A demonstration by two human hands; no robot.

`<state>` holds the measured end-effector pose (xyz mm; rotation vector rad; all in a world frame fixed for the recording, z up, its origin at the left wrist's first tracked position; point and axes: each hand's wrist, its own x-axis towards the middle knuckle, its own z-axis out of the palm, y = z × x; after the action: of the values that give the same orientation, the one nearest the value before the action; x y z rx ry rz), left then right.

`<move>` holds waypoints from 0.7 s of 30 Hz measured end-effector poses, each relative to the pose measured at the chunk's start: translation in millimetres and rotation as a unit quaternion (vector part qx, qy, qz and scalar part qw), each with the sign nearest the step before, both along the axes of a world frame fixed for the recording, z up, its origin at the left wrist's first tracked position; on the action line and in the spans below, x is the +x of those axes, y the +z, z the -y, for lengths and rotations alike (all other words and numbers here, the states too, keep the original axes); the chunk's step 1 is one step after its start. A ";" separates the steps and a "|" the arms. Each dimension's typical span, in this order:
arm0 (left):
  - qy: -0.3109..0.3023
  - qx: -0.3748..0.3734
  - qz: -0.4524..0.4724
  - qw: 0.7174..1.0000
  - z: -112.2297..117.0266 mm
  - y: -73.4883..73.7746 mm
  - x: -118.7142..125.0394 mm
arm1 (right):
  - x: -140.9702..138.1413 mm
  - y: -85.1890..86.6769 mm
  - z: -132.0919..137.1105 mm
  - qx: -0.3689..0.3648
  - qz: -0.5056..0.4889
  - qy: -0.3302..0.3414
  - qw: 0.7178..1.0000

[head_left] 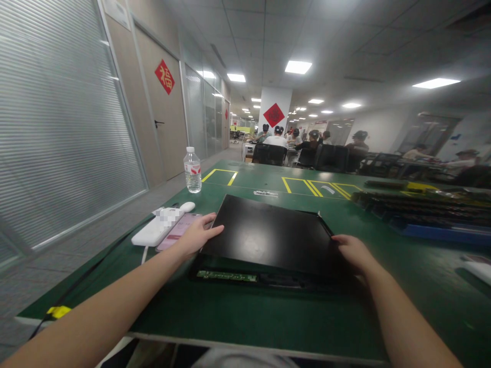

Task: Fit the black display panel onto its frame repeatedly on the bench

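L hand (196,235) pinches black panel (264,232) at 9 o'clock, prob. to steady it; R hand (353,250) at 3 o'clock, grip unclear.

- On the near wooden door (164,133), a red diamond sign (164,76) carries one large gold character, 福, the only text that reads clearly.
- On the white pillar (267,95), a second red diamond (273,115) bears a darker design, possibly the same character, though it is too dim to be sure.
- Far down the corridor, a small red diamond (226,114) hangs; its marking is too small to read.
- The bottle label (193,169), white with red marks, is illegible.
- The pink phone screen (178,231) shows pale, blurred, unreadable marks.
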<state>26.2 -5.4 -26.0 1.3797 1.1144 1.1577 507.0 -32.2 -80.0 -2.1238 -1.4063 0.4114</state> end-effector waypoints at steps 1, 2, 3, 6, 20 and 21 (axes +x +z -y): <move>-0.003 0.002 0.012 1.000 -0.1 0.0 0.3 | -1.0 1.2 0.6 0.003 -0.002 -0.006 1.000; -0.010 0.002 0.023 1.000 -0.3 -0.1 0.4 | -2.3 2.7 1.4 0.008 -0.008 -0.014 1.000; -0.018 0.005 0.034 0.999 -0.5 -0.4 0.5 | -3.7 4.5 2.2 0.012 -0.017 -0.022 1.000; -0.031 0.028 0.065 0.997 0.2 0.2 1.3 | -8.1 10.0 5.2 0.030 -0.049 -0.043 0.997; 0.039 0.012 0.130 0.991 1.5 14.2 -2.8 | -23.2 34.4 16.0 0.230 -0.409 0.026 0.883; 0.047 0.004 0.123 0.991 2.2 16.1 -3.1 | -23.9 36.2 18.1 0.242 -0.429 0.036 0.870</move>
<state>23.1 -7.6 -9.9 1.1631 1.0068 1.3610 483.1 -50.3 -43.8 -1.2184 -0.9127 0.8078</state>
